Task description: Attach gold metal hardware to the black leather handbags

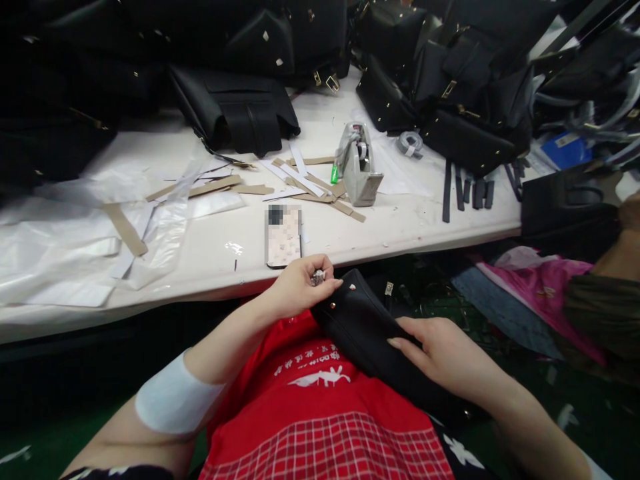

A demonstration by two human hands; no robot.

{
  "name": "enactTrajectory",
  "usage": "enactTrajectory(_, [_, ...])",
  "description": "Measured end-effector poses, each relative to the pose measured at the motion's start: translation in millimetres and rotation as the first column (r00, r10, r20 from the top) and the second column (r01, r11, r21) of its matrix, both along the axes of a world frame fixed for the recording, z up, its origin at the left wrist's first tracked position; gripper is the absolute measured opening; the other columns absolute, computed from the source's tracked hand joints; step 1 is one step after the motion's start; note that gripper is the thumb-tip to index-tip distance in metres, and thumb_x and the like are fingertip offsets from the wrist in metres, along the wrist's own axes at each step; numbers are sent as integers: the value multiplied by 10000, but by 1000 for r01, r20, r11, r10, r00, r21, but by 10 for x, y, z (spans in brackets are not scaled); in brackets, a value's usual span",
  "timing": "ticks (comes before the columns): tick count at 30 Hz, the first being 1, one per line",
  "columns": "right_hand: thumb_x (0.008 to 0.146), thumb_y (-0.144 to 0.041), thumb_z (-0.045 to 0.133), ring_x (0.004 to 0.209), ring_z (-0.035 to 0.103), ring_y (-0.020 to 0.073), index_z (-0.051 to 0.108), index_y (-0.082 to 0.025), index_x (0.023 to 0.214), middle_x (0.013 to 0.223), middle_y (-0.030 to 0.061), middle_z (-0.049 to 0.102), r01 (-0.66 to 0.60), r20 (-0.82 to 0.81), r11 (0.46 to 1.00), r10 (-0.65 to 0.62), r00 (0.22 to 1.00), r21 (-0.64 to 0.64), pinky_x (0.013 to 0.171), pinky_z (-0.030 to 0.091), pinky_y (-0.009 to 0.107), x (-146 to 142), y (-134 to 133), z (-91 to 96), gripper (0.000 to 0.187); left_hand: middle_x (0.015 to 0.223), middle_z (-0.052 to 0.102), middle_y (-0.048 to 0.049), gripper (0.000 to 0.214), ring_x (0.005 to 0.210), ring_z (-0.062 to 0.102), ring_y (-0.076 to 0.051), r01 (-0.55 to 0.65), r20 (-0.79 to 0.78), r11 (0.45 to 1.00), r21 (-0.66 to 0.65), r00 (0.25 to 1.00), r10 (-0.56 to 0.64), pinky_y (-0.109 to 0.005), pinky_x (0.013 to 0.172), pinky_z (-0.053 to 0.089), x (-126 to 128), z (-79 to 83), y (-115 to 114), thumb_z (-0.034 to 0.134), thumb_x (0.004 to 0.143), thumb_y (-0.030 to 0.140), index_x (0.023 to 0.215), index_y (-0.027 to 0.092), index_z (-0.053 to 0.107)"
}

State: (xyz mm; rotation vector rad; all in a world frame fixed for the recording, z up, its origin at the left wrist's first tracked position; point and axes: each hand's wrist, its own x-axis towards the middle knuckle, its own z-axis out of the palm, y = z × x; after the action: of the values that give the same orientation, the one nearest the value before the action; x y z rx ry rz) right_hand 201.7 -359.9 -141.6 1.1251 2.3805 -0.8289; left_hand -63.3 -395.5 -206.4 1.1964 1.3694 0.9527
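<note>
Beside the tabletop, fingers seemingly grip the black bag's edge.

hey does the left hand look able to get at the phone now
Probably yes: the phone lies by the near edge of the table, just beyond the left hand, with nothing on top. Small shiny pieces in that hand, and the black bag it touches, might hinder grasping.

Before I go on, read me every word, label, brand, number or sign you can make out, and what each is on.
No text reads clearly.
Red apron: white characters, too blurred to quote.
Tape dispenser: green label, too small to read.
Blue item: pale label, too small to read.
</note>
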Motion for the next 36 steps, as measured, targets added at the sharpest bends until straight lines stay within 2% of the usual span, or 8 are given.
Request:
enactTrajectory(3, [943,-354,440,742,650,208,648,-211,878,805,39,693,-6,3,1000,6,1000,3,644,405,263,-12,-16,6,260,646,541,45,97,578,466,-76,121,-39,990,76,992,-118,-187,547,382,11,-20,88,609,743,230,804,157,587])
enactTrajectory(7, [946,-348,435,757,654,210,648,-206,891,803,44,690,-11,-6,1000,11,1000,1,660,405,264,-33,-29,13,262,837,694,-16,234,727,600,-115,301,-128,947,113,950,-286,-216,687,456,-15,-15,183,562,799,227,981,157,691])
enactTrajectory(13, [943,-357,439,753,653,212,642,-203,879,800,48,689,-15,1,1000,15,1000,-1,653,403,263,-43,-42,27,262,783,708,-11,183,680,606,-120,464,-293,884,60,855,-429,-207,646,433,-52,55,300,606,811,278,891,163,723])
enactTrajectory(20, [936,-347,436,760,657,216,665,-209,909,805,47,699,0,-10,1000,0,1000,-22,654,412,266,-45,-66,54,269,711,647,6,129,654,544,-109,438,-297,892,114,872,-390,-201,632,400,13,8,297,636,781,273,783,156,690])
enactTrajectory(25, [906,-380,482,793,660,217,674,-214,984,878,47,715,37,-46,999,-37,998,8,657,404,270,-44,-63,44,266,666,557,25,252,591,466,-83,360,103,932,28,927,-361,-193,566,370,-100,-18,143,626,810,397,794,146,608])
enactTrajectory(29, [863,-510,546,801,653,238,663,-194,944,872,66,709,50,-10,996,-49,999,80,667,401,288,-85,-63,-19,347,607,491,48,304,502,389,-57,235,324,969,-72,924,-200,-182,482,292,-234,-82,7,620,821,445,793,151,547])
enactTrajectory(32, [850,-552,556,823,653,245,664,-195,957,899,74,708,29,7,997,-30,1000,73,675,404,293,-122,-57,-53,388,661,550,27,273,551,452,-65,134,227,990,-43,966,-121,-182,520,344,-224,-140,-19,662,790,403,817,141,589])
enactTrajectory(36, [855,-558,547,840,656,252,667,-191,984,921,84,710,3,23,997,-4,1000,74,690,411,298,-150,-57,-49,407,760,647,-4,267,665,550,-104,165,-32,986,36,986,-164,-204,614,429,-103,-169,39,712,734,353,904,150,675])
